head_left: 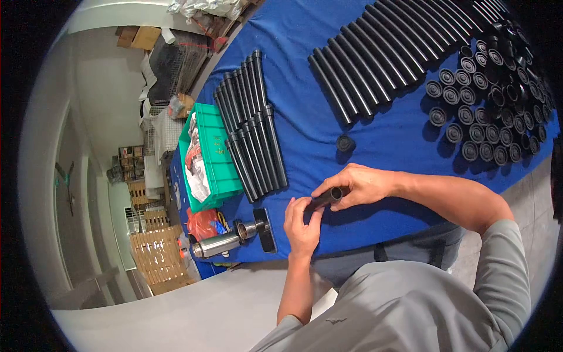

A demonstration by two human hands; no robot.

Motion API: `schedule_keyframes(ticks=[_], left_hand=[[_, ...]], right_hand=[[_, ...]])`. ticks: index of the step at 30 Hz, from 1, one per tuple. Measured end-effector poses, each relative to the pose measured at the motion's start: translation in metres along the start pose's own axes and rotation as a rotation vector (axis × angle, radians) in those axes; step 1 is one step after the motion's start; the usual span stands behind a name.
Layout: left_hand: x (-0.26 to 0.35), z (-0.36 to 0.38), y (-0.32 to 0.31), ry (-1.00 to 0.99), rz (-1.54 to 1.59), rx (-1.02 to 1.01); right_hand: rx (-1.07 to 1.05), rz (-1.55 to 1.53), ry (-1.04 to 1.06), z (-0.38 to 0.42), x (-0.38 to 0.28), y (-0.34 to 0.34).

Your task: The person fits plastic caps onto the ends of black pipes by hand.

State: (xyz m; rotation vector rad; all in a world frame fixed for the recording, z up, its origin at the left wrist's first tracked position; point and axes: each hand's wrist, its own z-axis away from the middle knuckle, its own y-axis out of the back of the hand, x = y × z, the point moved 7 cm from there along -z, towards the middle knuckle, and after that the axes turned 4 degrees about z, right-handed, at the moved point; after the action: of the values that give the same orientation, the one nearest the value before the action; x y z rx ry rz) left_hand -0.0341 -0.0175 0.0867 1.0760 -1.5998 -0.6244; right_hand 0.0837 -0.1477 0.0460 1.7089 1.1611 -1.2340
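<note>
Both hands are around one black tube (324,200) above the near part of the blue cloth. My right hand (365,186) grips it near its open end, which faces up toward me. At the tube's other side, my left hand (302,224) has its fingers and thumb closed on it. Just beyond my right hand, a single round black cap (345,142) lies on the cloth. Many similar round caps (466,114) are spread at the right. A row of long black tubes (363,67) lies at the back.
Capped black tubes (258,149) lie left of centre, beside a green crate (218,155). Nearer me are a phone (265,230), a steel flask (218,244) and an orange bag (203,224). The blue cloth (293,70) covers the table.
</note>
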Motion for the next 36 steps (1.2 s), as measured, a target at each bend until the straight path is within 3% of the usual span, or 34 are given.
schedule_keyframes(ticks=[6,9,12,13,15,18,24,27,29,31,32,35,36], left_hand=[[-0.008,0.012,-0.002,0.095,0.01,-0.056],[0.022,0.005,0.005,-0.114,-0.297,0.042],[0.036,0.032,0.013,-0.17,-0.089,0.173],[0.027,0.043,0.004,-0.109,0.162,0.075],[-0.008,0.069,-0.032,0.617,0.85,-0.137],[-0.013,0.065,-0.065,0.945,2.058,-0.109],[-0.03,0.052,-0.076,0.903,2.181,0.017],[-0.036,0.042,-0.07,0.821,2.125,0.11],[-0.042,0.042,-0.057,0.802,2.047,0.207],[-0.045,0.042,-0.05,0.728,2.087,0.239],[-0.045,0.046,-0.046,0.733,2.069,0.275],[-0.042,0.052,-0.038,0.75,2.043,0.326],[-0.042,0.054,-0.035,0.755,2.037,0.34]], right_hand=[[-0.052,0.033,-0.08,-0.001,0.011,-0.001],[-0.082,0.014,-0.111,-0.002,0.013,-0.003],[-0.069,-0.104,-0.094,-0.001,0.016,-0.005],[-0.074,-0.072,-0.113,0.0,0.015,-0.004],[-0.088,-0.003,-0.146,-0.001,0.01,-0.002],[-0.058,-0.027,-0.126,-0.001,0.013,-0.003],[-0.041,0.255,-0.043,0.0,0.005,0.003],[0.243,0.767,0.322,0.01,-0.035,0.026],[0.479,0.933,0.424,0.015,-0.056,0.048],[0.543,1.192,0.268,0.008,-0.044,0.05],[0.459,1.252,0.164,0.006,-0.028,0.049],[0.361,1.296,-0.017,0.006,-0.01,0.048],[0.41,1.28,0.038,0.008,-0.013,0.048]])
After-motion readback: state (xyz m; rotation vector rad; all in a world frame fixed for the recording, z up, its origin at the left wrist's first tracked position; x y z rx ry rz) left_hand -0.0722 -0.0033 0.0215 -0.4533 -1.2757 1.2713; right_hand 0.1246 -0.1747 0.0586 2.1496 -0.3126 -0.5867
